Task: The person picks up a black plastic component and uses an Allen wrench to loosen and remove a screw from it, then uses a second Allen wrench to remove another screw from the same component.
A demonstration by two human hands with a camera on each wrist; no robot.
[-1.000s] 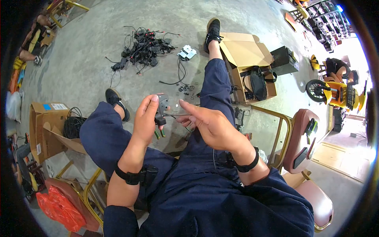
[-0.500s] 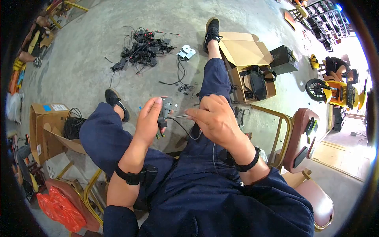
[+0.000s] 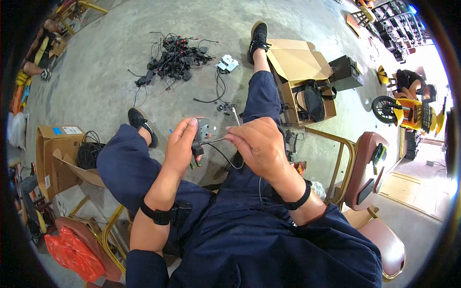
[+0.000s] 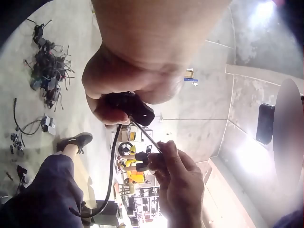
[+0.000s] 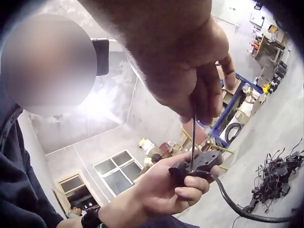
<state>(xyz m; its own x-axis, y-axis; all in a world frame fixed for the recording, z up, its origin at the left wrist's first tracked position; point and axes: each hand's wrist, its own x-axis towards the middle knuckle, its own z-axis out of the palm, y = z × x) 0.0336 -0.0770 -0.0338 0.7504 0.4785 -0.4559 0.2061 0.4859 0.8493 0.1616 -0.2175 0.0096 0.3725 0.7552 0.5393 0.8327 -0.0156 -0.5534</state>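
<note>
In the head view my left hand (image 3: 179,148) grips a dark grey plastic housing (image 3: 205,128) with round holes in its face. A black cable (image 5: 229,200) runs from the housing in the right wrist view. My right hand (image 3: 259,142) pinches a thin metal hex key (image 3: 214,140) between thumb and fingers. Its tip is at the housing's lower black part, and a second length of metal sticks up beyond the fingers. Both wrist views show the shaft meeting the housing; the tip itself is hidden. Green ends (image 3: 192,164) show below the left hand.
A heap of black cabled parts (image 3: 175,60) lies on the concrete floor, beside silvery pieces (image 3: 227,63) and small black bits. An open cardboard box (image 3: 290,108) holds a black bag. Another box (image 3: 45,158) stands left. Chairs (image 3: 370,170) flank me; a person crouches by a yellow vehicle.
The housing has tilted slightly and then stayed put. My right hand has turned from pointing fingers to a pinch on the hex key, whose other end now shows above the fingers.
</note>
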